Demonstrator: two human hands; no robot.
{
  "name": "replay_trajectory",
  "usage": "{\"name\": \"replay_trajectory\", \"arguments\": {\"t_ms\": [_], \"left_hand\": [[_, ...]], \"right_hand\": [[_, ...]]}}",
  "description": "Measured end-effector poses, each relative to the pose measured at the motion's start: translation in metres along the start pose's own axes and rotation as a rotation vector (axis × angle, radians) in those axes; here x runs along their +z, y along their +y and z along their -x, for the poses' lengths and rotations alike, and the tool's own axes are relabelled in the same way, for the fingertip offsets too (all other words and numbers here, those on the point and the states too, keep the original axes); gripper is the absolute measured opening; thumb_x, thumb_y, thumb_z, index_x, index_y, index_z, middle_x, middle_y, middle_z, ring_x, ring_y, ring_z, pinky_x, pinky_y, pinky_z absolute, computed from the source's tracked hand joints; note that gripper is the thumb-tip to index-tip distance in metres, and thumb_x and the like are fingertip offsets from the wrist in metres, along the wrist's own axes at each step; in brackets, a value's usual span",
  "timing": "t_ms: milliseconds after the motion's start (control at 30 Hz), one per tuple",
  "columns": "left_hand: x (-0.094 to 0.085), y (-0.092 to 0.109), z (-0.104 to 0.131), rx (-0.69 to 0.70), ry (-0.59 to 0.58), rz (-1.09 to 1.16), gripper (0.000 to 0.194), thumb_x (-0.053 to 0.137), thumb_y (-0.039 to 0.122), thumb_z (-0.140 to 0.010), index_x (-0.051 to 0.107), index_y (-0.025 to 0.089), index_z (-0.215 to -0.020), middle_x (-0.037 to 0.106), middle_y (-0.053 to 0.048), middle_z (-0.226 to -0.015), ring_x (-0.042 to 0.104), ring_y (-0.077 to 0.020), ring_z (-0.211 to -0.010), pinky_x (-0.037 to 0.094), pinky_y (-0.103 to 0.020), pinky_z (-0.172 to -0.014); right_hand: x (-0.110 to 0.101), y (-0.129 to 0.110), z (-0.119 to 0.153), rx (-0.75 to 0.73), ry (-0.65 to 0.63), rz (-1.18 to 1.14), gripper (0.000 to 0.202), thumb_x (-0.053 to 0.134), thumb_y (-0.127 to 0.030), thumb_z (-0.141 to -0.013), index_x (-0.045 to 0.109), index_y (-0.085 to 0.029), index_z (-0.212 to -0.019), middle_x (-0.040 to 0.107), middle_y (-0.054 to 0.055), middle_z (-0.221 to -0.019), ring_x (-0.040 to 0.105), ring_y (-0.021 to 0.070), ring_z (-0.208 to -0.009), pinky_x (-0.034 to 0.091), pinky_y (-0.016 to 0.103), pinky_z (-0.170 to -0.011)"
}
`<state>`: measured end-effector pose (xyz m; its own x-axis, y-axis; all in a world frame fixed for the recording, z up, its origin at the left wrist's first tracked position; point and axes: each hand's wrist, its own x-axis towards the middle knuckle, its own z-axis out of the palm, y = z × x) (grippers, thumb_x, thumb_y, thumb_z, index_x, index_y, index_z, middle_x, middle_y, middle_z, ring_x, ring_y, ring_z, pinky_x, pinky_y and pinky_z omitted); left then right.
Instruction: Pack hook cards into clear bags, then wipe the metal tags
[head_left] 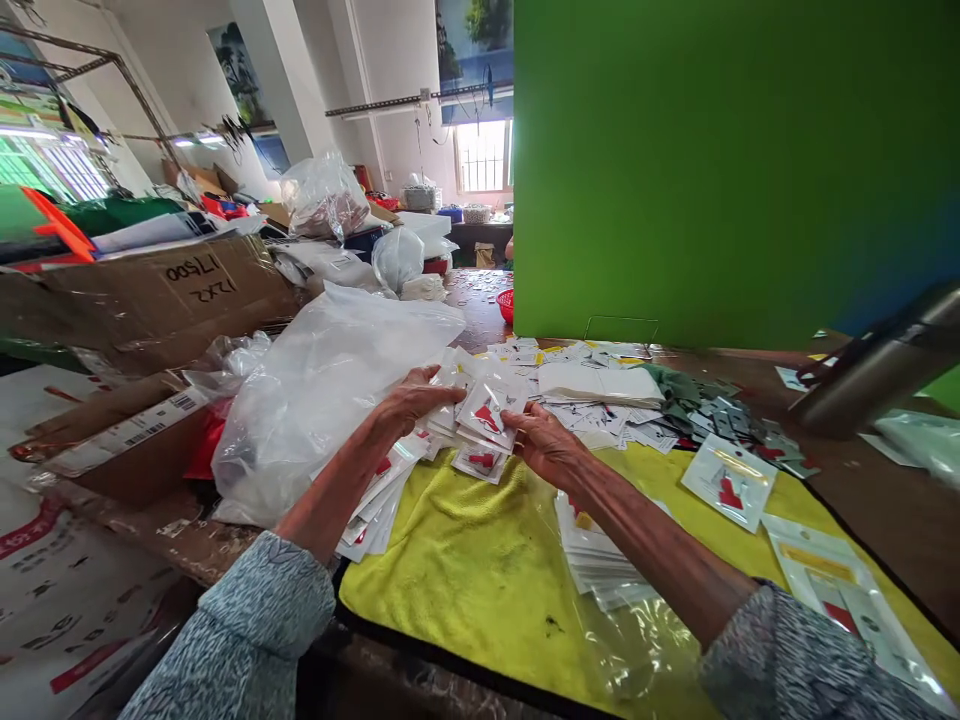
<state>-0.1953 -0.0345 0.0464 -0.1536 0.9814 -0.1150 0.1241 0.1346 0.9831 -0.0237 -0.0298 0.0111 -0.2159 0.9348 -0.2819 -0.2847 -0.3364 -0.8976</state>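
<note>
Between both hands, over the far edge of a yellow cloth [465, 560], is a bunch of small clear packets [486, 408] with white cards and red pieces inside. My left hand [415, 395] grips the bunch from the left, thumb stretched toward its top. My right hand [546, 440] pinches its right edge between thumb and fingers. One similar packet [480, 461] lies just beneath. A fanned stack of packets [379, 500] rests by my left forearm. Another stack [600, 550] in a clear bag sits partly hidden under my right forearm.
A large translucent plastic bag [322, 390] bulges at the left, near cardboard boxes [150, 300]. White cards [600, 385] and grey pieces [724, 415] lie behind the cloth. Single packets [729, 482] lie on its right side. A metal flask [885, 360] leans at far right, before a green panel [712, 170].
</note>
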Motion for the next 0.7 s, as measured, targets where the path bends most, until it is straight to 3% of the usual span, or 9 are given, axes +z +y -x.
{"name": "replay_trajectory", "arguments": {"t_ms": [200, 333, 500, 600, 700], "left_hand": [[0.016, 0.009, 0.034, -0.025, -0.034, 0.245, 0.042, 0.073, 0.024, -0.05, 0.065, 0.014, -0.09, 0.071, -0.002, -0.07, 0.063, -0.0165, -0.057, 0.05, -0.026, -0.054], [0.02, -0.004, 0.071, -0.02, -0.017, 0.337, 0.037, 0.066, 0.025, -0.059, 0.065, 0.015, -0.095, 0.073, -0.003, -0.082, 0.068, -0.0204, -0.073, 0.053, -0.028, -0.062], [0.023, -0.037, 0.119, 0.089, -0.016, 0.324, 0.031, 0.061, 0.037, -0.077, 0.066, 0.017, -0.1, 0.071, -0.004, -0.103, 0.063, -0.0227, -0.1, 0.049, -0.031, -0.088], [0.034, -0.057, 0.137, 0.108, 0.038, 0.213, 0.047, 0.071, 0.036, -0.069, 0.06, 0.017, -0.111, 0.069, -0.006, -0.106, 0.062, -0.0252, -0.102, 0.048, -0.035, -0.089], [0.043, -0.074, 0.146, 0.131, 0.1, 0.132, 0.055, 0.075, 0.034, -0.065, 0.056, 0.017, -0.113, 0.068, -0.009, -0.109, 0.062, -0.0269, -0.102, 0.048, -0.037, -0.089]], "right_hand": [[0.01, -0.019, 0.03, -0.113, -0.014, 0.081, 0.019, 0.064, -0.013, -0.072, 0.051, -0.021, -0.084, 0.063, -0.006, -0.067, 0.059, 0.0112, -0.059, 0.05, 0.024, -0.058], [0.008, -0.016, 0.07, -0.13, -0.03, 0.115, 0.025, 0.063, -0.02, -0.075, 0.047, -0.021, -0.094, 0.066, -0.003, -0.077, 0.063, 0.0141, -0.067, 0.053, 0.027, -0.062], [-0.005, 0.023, 0.115, -0.346, -0.064, 0.374, 0.042, 0.058, -0.037, -0.081, 0.04, -0.023, -0.116, 0.069, 0.003, -0.092, 0.067, 0.0219, -0.082, 0.054, 0.038, -0.074], [-0.011, 0.058, 0.124, -0.495, 0.022, 0.519, 0.035, 0.054, -0.037, -0.082, 0.046, -0.023, -0.113, 0.068, 0.006, -0.1, 0.065, 0.0229, -0.089, 0.053, 0.037, -0.078], [-0.013, 0.079, 0.128, -0.54, 0.052, 0.55, 0.035, 0.057, -0.034, -0.08, 0.046, -0.022, -0.111, 0.068, 0.007, -0.103, 0.065, 0.0221, -0.092, 0.054, 0.033, -0.077]]}}
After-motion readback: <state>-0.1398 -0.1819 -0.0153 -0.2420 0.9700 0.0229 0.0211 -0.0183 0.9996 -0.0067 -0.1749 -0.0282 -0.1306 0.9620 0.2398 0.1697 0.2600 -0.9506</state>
